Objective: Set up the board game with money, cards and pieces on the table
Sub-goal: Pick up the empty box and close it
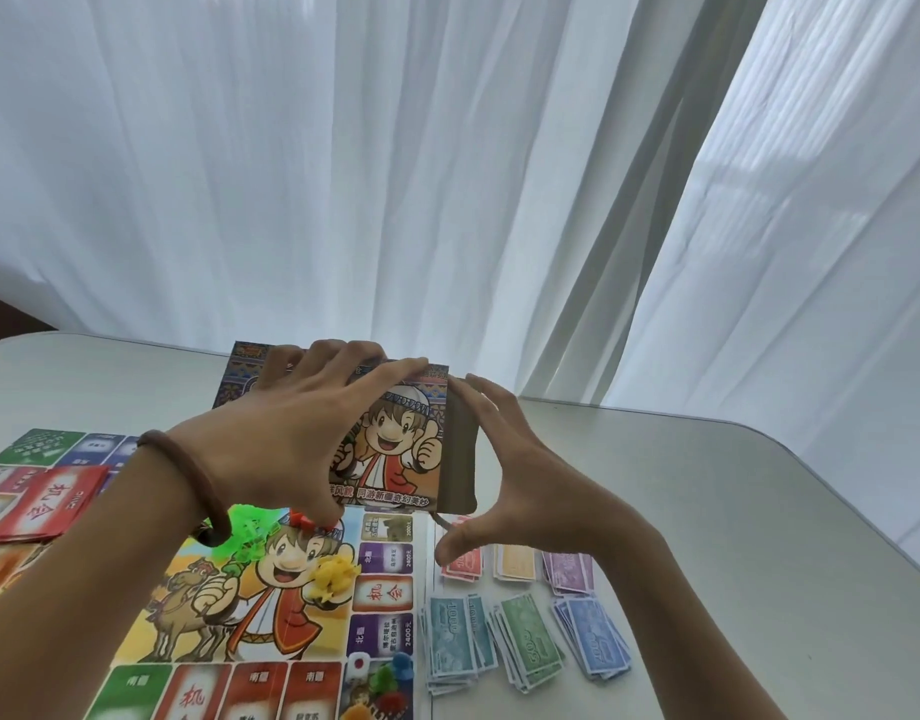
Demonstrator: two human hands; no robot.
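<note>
Most likely a room in a home, set for play rather than work; sheer white curtains in long folds right behind the far edge of a pale surface with rounded corners, lit through by daylight; a cartoon-printed game board over the near left part, toy paper money in small stacks just beside it toward the near edge.

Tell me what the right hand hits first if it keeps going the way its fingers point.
The box: its brown side faces the right hand, whose fingertips look nearly on it, though depth is unclear.
</note>
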